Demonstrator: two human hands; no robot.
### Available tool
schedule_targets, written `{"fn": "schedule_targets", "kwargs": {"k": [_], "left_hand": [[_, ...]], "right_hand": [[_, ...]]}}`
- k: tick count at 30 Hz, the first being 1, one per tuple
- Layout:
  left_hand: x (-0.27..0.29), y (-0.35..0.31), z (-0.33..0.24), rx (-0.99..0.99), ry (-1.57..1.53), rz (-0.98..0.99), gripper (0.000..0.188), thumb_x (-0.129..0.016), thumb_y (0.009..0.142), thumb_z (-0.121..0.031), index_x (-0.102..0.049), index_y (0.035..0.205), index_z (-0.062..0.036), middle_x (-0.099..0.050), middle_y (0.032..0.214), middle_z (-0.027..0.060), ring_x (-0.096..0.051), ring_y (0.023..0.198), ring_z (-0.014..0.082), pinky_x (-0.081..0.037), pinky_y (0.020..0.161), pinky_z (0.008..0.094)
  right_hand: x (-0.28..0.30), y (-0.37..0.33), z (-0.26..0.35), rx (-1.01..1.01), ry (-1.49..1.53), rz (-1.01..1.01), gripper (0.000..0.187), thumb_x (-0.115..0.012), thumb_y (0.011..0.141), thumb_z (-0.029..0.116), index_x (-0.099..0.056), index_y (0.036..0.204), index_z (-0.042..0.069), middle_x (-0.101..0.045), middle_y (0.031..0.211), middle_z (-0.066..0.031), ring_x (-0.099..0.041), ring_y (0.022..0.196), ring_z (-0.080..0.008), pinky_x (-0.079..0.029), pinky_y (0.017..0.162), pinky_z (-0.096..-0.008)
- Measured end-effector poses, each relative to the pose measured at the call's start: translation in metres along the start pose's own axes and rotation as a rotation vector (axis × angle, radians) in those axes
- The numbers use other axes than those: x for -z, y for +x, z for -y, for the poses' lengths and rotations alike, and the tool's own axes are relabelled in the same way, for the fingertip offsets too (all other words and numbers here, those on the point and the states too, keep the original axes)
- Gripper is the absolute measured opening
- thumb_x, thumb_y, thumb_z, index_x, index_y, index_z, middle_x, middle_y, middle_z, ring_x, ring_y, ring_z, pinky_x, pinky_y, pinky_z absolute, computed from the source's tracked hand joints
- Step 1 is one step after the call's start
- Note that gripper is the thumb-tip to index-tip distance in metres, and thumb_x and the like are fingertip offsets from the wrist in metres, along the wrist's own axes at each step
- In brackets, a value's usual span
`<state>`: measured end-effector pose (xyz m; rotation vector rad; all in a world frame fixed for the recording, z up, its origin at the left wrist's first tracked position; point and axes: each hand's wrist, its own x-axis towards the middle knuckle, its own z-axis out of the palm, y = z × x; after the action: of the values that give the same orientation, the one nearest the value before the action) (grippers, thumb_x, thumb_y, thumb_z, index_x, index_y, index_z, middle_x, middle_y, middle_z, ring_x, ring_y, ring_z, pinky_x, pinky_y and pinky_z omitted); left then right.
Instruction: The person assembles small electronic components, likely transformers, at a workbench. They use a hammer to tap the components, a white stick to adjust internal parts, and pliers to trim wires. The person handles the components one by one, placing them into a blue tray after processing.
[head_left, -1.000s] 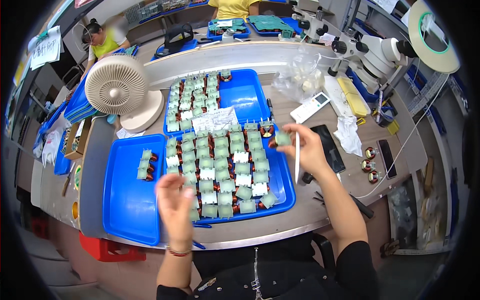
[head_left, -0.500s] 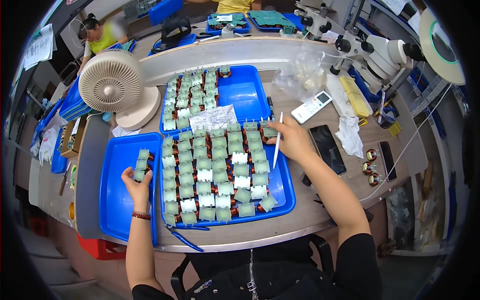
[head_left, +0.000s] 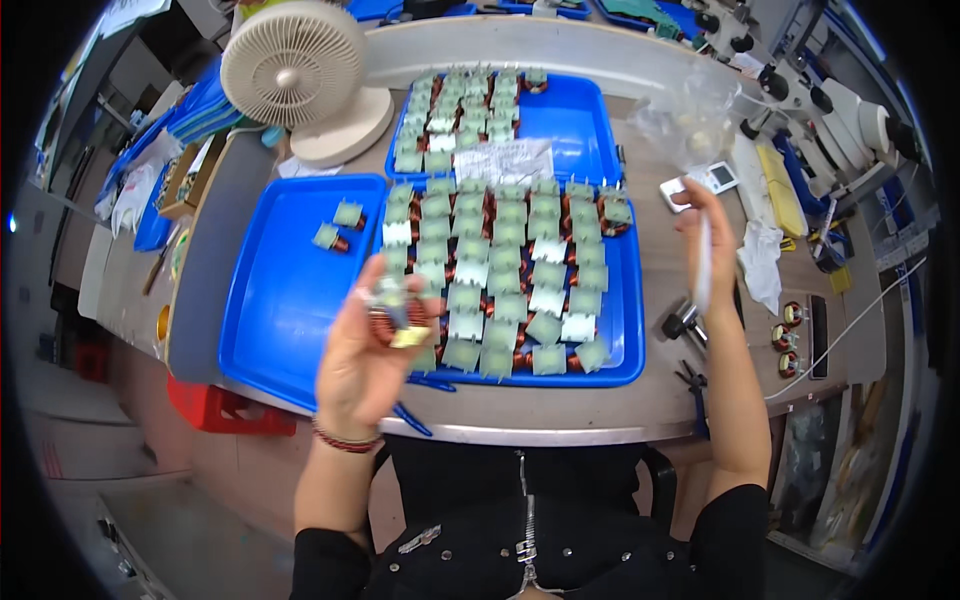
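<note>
My left hand [head_left: 352, 365] is raised over the front edge of the big blue tray [head_left: 628, 365], fingers closed around a copper-wound coil [head_left: 398, 318], its outline slightly blurred. Rows of similar coils with pale green square bases [head_left: 508, 232] fill that tray. Two loose coils [head_left: 348, 214] lie in the left blue tray [head_left: 262, 330]. To the right of the trays, my right hand [head_left: 708, 235] holds a slim white pen-like stick [head_left: 704, 270], seen tilted and blurred. Blue-handled pliers [head_left: 412, 420] lie at the table's front edge, partly hidden by my left hand.
A back blue tray [head_left: 570, 120] holds more coils, with a paper sheet [head_left: 505, 160] at its front. A beige fan [head_left: 295, 60] stands back left. On the right are a white remote [head_left: 722, 177], crumpled tissue [head_left: 760, 265], several coils [head_left: 788, 338], a phone [head_left: 819, 335] and black-handled cutters [head_left: 692, 385].
My left hand has lifted out of the left tray toward me with a coil. My right hand has moved right, off the coil at the tray's right end, still holding the white stick. The view has shifted.
</note>
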<state>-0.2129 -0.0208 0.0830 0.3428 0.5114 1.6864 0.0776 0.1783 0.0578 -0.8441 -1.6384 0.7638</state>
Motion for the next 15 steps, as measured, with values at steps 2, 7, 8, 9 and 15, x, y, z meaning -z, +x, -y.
{"fn": "schedule_targets", "kwargs": {"k": [2, 7, 8, 9, 15], "left_hand": [[-0.01, -0.003, 0.026, 0.083, -0.057, 0.094, 0.055, -0.051, 0.088, -0.028, -0.028, 0.135, -0.0098, -0.048, 0.12, 0.0207, -0.053, 0.104, 0.0354, -0.044, 0.09, 0.0449], [-0.029, -0.004, 0.071, 0.253, -0.076, 0.289, 0.064, -0.048, 0.089, -0.033, -0.014, 0.139, -0.01, -0.048, 0.119, 0.0251, -0.054, 0.104, 0.0376, -0.045, 0.088, 0.0446], [-0.032, -0.005, 0.076, 0.273, -0.049, 0.319, 0.067, -0.047, 0.089, -0.034, -0.011, 0.139, -0.0095, -0.048, 0.119, 0.0261, -0.054, 0.104, 0.0381, -0.044, 0.089, 0.0448], [-0.038, -0.007, 0.078, 0.295, -0.025, 0.308, 0.068, -0.048, 0.088, -0.034, -0.01, 0.14, -0.0097, -0.047, 0.12, 0.0265, -0.055, 0.102, 0.0382, -0.044, 0.089, 0.0448], [-0.058, -0.019, 0.082, 0.303, 0.047, 0.294, 0.068, -0.047, 0.088, -0.035, -0.01, 0.139, -0.0092, -0.048, 0.119, 0.0225, -0.055, 0.102, 0.0364, -0.046, 0.087, 0.0434]], "right_hand": [[-0.002, -0.018, 0.045, -0.081, 0.178, 0.06, 0.035, -0.05, 0.091, 0.024, -0.051, 0.114, -0.002, -0.058, 0.096, -0.0097, -0.051, 0.081, -0.0111, -0.041, 0.076, -0.0251], [-0.008, -0.072, 0.107, 0.253, -0.058, 0.331, 0.056, -0.073, 0.07, 0.027, -0.051, 0.113, -0.001, -0.057, 0.107, -0.0168, -0.056, 0.095, -0.025, -0.042, 0.082, -0.0334], [-0.013, -0.076, 0.115, 0.276, -0.056, 0.332, 0.061, -0.076, 0.063, 0.027, -0.052, 0.112, 0.0, -0.056, 0.11, -0.0178, -0.055, 0.098, -0.0288, -0.042, 0.084, -0.0357], [-0.018, -0.08, 0.121, 0.305, -0.045, 0.331, 0.065, -0.08, 0.057, 0.026, -0.053, 0.111, 0.002, -0.055, 0.112, -0.0187, -0.054, 0.101, -0.0325, -0.041, 0.085, -0.038], [-0.024, -0.093, 0.121, 0.362, -0.136, 0.377, 0.056, -0.077, 0.056, 0.022, -0.057, 0.105, 0.005, -0.058, 0.106, -0.013, -0.055, 0.091, -0.0285, -0.042, 0.079, -0.0368]]}}
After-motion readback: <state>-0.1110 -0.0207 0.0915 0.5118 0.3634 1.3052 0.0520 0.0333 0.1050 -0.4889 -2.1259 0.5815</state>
